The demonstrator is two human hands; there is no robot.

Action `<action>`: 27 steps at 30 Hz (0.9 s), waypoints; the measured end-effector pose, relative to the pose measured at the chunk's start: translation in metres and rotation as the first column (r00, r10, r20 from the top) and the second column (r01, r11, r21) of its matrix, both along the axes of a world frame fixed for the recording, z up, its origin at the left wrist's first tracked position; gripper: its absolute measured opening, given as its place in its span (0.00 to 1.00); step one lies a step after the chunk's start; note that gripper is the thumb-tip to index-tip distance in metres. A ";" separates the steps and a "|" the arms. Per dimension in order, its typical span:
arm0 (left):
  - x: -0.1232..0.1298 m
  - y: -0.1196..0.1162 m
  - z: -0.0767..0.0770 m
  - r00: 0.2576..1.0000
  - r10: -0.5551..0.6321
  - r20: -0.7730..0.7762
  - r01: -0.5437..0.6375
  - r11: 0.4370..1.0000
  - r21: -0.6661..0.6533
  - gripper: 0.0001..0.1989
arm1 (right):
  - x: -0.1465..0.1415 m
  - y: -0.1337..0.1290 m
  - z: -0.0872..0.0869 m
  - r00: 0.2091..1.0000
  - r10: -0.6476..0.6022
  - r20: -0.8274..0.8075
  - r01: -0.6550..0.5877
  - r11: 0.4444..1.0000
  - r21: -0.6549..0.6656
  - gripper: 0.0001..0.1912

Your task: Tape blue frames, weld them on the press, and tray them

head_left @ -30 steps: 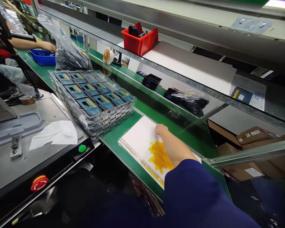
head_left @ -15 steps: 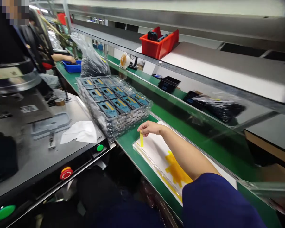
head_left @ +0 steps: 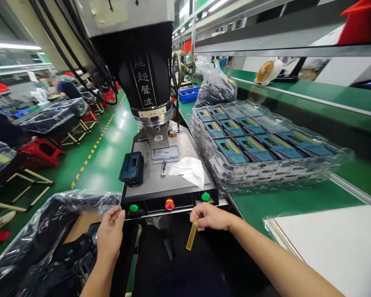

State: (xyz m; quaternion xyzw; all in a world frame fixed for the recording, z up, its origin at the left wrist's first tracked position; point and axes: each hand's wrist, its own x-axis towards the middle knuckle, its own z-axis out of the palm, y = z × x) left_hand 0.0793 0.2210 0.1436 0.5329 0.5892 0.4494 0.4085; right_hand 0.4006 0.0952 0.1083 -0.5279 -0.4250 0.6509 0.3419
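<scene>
My right hand (head_left: 208, 216) pinches one end of a narrow, translucent yellow strip (head_left: 191, 237), which hangs down in front of the press's front panel. My left hand (head_left: 110, 233) is at the panel's left corner, beside a green button (head_left: 134, 208); its fingers are loosely curled, thumb apart, and I see nothing in it. Between the hands, on the panel, is a red emergency stop button (head_left: 170, 204). On the press bed lie a stack of dark blue plastic housings (head_left: 132, 168), a grey fixture (head_left: 166, 154) under the press head (head_left: 156, 138), and a white cloth (head_left: 188, 170).
Stacked clear trays (head_left: 266, 175) of blue housings with yellow strips stand at right. White sheets (head_left: 334, 239) lie on the green bench (head_left: 250, 206). A plastic-lined box (head_left: 49, 210) of dark parts is at lower left. Co-workers sit along the left.
The view has swung left onto the press. My right hand has carried the yellow strip from the white sheets to the press front. My left hand has come into view.
</scene>
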 end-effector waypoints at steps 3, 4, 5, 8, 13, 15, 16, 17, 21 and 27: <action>0.008 0.024 0.023 0.952 0.004 -0.305 0.078 0.963 0.257 0.31 | -0.011 0.004 -0.028 0.990 -0.077 -0.116 0.071 0.996 -0.057 0.14; 0.012 0.032 0.030 0.921 0.028 -0.388 0.110 0.938 0.330 0.32 | -0.013 0.003 -0.035 0.986 -0.101 -0.131 0.092 0.993 -0.068 0.14; 0.017 0.040 0.037 0.890 0.049 -0.454 0.143 0.914 0.380 0.33 | -0.015 0.003 -0.041 0.984 -0.112 -0.137 0.102 0.992 -0.074 0.15; 0.039 0.061 0.054 0.806 0.077 -0.587 0.208 0.891 0.403 0.39 | -0.022 0.000 -0.050 0.988 -0.086 -0.131 0.079 0.995 -0.053 0.13; 0.072 0.086 0.066 0.715 0.004 -0.700 0.220 0.948 0.230 0.48 | -0.027 0.001 -0.049 0.992 -0.080 -0.094 0.079 0.997 -0.019 0.10; 0.079 0.091 0.065 0.689 -0.032 -0.724 0.216 0.963 0.163 0.47 | -0.027 0.002 -0.049 0.994 -0.078 -0.082 0.077 0.997 -0.015 0.10; 0.081 0.093 0.064 0.682 -0.044 -0.730 0.215 0.966 0.143 0.46 | -0.027 0.002 -0.050 0.994 -0.072 -0.079 0.072 0.997 -0.011 0.10; 0.082 0.095 0.063 0.680 -0.050 -0.732 0.213 0.968 0.132 0.45 | -0.026 0.002 -0.050 0.995 -0.067 -0.079 0.067 0.998 -0.007 0.09; 0.080 0.095 0.063 0.697 0.000 -0.717 0.173 0.971 0.167 0.39 | -0.025 0.002 -0.050 0.996 -0.048 -0.078 0.050 0.999 0.017 0.09; 0.053 0.065 0.072 0.803 0.199 -0.562 0.131 0.860 0.493 0.34 | -0.025 0.002 -0.046 0.988 -0.071 -0.140 0.073 0.997 0.010 0.13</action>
